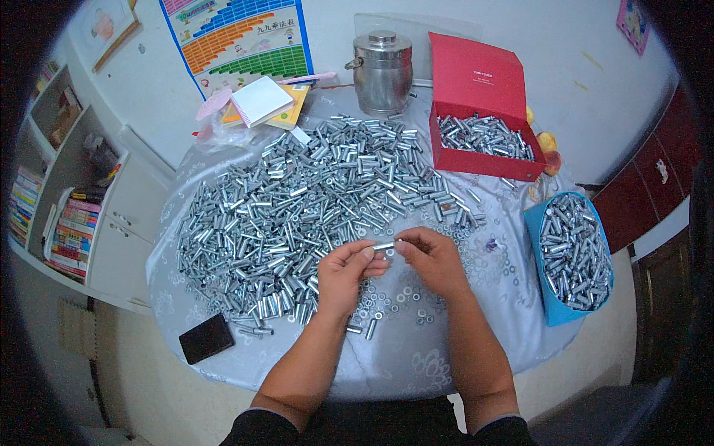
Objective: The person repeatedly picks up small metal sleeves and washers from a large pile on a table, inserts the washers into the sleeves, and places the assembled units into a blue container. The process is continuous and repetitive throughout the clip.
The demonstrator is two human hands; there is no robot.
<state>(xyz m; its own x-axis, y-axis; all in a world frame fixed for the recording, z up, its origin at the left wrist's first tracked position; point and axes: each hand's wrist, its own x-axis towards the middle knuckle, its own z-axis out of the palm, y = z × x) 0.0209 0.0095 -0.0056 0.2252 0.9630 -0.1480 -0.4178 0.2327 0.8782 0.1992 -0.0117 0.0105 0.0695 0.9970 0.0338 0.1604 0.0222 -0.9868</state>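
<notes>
Between my two hands is a short shiny metal sleeve, held level above the near side of a large heap. My left hand pinches its left end with thumb and fingers. At the other end, the thumb and forefinger of my right hand are closed on it; whether they also hold a small washer there cannot be made out. The heap of metal sleeves spreads over the table's middle and left. Loose washers lie scattered below and right of my hands, beside a few single sleeves.
A red open box and a blue bin, both full of metal pieces, stand at the right. Behind the heap are a steel canister and notebooks. A black phone lies near left on the grey tablecloth.
</notes>
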